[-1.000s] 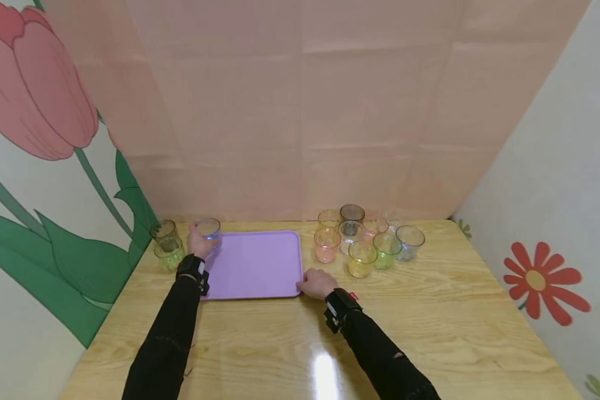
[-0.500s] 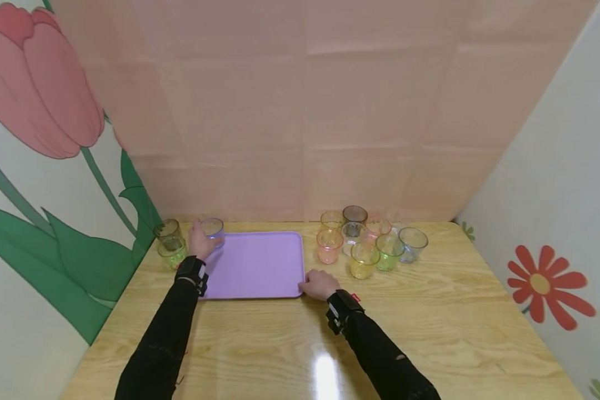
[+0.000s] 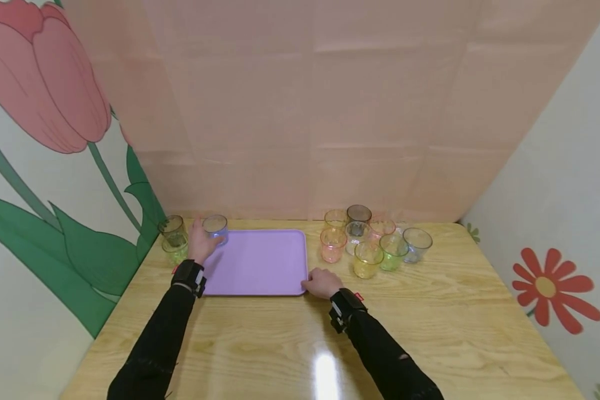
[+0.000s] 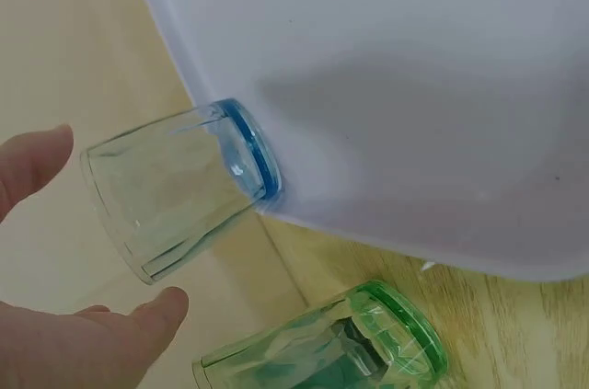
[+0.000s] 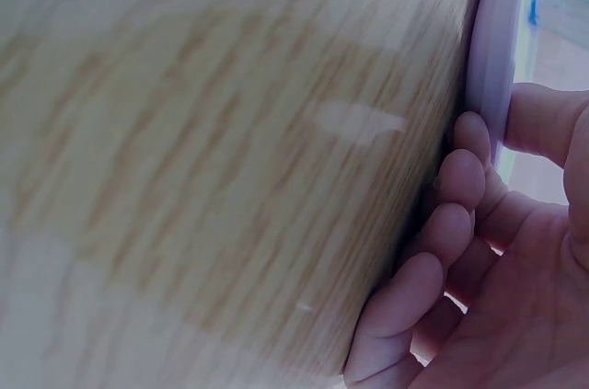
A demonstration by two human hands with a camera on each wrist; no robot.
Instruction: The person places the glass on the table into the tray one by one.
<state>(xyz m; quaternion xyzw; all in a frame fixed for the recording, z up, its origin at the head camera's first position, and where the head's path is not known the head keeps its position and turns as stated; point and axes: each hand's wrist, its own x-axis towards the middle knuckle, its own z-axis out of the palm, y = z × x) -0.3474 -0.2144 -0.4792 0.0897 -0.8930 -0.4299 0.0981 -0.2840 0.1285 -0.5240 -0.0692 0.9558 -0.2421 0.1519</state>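
The purple tray (image 3: pixel 257 264) lies flat on the table. A blue-tinted glass (image 3: pixel 215 223) stands upright on its far left corner. Around that glass, my left hand (image 3: pixel 201 242) spreads its thumb and fingers; the left wrist view shows gaps between the fingertips and the glass wall (image 4: pixel 170 188). Just left of this hand are a green glass (image 3: pixel 175 253) and a smoky brown glass (image 3: pixel 172 225). My right hand (image 3: pixel 324 283) grips the tray's near right corner. In the right wrist view, its thumb lies on the tray rim (image 5: pixel 488 58) and its other fingers curl at the underside.
Several tinted glasses stand close together right of the tray, among them a pink one (image 3: pixel 332 245), a yellow one (image 3: pixel 368 261), a green one (image 3: pixel 393 253) and a blue one (image 3: pixel 417 244). A pinkish sheet (image 3: pixel 310 111) hangs behind the wooden table (image 3: pixel 430 322).
My left hand has eased slightly left, away from the blue glass, with its fingers opening wider. The right hand keeps its grip on the tray corner. The head view has shifted a little.
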